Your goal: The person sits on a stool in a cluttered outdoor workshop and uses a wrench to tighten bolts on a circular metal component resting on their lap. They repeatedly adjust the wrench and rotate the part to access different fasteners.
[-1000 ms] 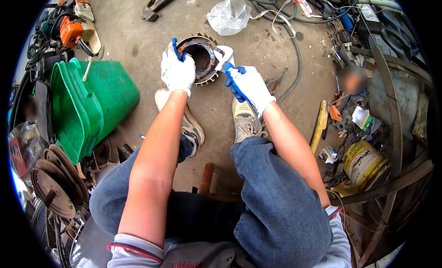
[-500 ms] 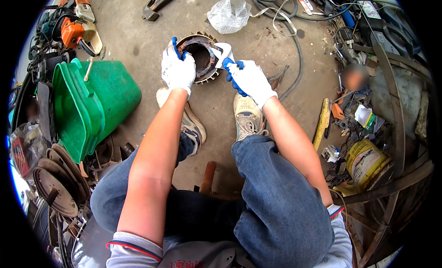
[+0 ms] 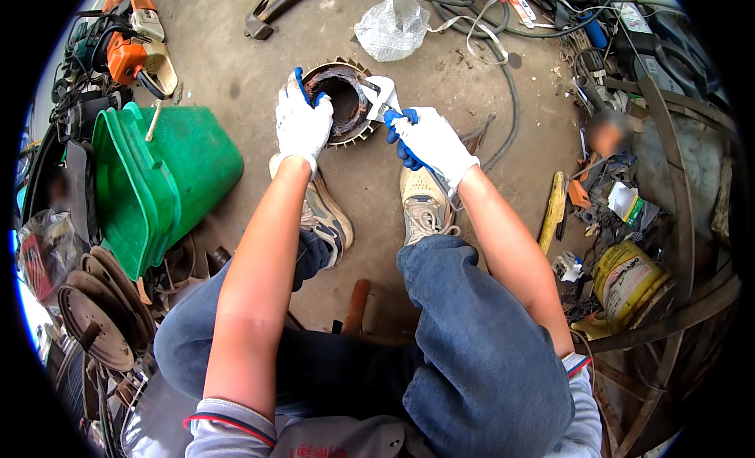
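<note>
White-gloved, gripping a finned stator with left hand, clasping an adjustable wrench in right hand.

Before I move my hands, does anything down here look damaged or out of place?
Yes. The toothed ring at your left hand looks damaged: inside, it's dark, uneven and patched reddish-brown. The crumpled clear plastic also looks out of place, lying loose on the floor beyond the ring.

Light was bright and soft; glare whitened the bowed fisheye rim lower left of the green bin.
</note>
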Tool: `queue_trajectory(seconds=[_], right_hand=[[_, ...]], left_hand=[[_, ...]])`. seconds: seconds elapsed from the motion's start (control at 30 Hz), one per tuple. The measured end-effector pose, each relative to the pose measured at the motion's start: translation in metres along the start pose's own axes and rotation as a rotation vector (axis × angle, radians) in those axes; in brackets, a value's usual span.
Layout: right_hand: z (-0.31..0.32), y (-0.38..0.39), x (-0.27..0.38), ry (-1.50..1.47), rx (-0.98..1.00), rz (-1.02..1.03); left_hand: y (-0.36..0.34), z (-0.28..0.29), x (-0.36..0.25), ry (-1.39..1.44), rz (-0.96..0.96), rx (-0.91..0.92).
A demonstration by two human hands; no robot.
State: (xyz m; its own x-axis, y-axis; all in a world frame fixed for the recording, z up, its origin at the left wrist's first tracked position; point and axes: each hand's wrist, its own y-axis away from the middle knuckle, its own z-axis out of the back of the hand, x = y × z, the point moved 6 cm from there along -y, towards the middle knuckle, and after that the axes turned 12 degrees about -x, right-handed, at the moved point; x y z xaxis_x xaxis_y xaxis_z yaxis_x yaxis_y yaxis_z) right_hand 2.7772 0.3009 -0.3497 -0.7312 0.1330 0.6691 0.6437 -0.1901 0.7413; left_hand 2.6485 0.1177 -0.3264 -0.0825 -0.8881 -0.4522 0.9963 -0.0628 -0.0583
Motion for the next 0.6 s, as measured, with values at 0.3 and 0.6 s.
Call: queue_trajectory(seconds=[0.3,0.6], right_hand=[[-0.004,0.003,0.002,0.006,0.005,-0.026],[0.003,0.003,0.014,0.231,-0.008,0.119]], left_hand=[[0.063,0.002,-0.043,-0.394,-0.572,0.179],[0.051,-0.030,-0.044,-0.262,-0.494,0.237]])
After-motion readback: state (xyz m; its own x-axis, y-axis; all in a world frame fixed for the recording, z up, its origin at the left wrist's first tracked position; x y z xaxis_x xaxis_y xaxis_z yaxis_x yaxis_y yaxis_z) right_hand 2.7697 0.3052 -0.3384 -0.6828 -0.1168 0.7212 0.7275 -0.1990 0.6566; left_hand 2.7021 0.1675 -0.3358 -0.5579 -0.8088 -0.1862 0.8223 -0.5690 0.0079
